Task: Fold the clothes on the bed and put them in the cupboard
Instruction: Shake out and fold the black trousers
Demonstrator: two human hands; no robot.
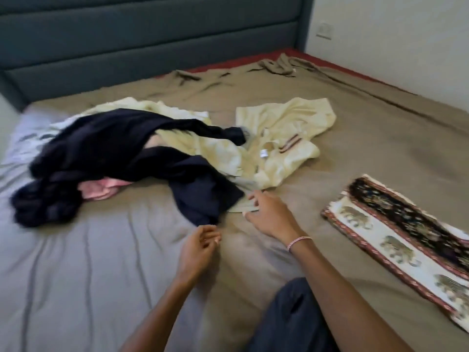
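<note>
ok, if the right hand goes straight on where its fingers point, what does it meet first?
Probably the cream cloth edge just ahead of the right hand, poking out from under the navy garment. Blur hides whether they already touch.

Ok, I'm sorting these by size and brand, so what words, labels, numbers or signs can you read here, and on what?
No text in this view can be read.
Small white tag on the cream garment: too small and blurred to read.
Folded patterned cloth: elephants and flowers only, no words.
Wall socket: no legible marking.
</note>
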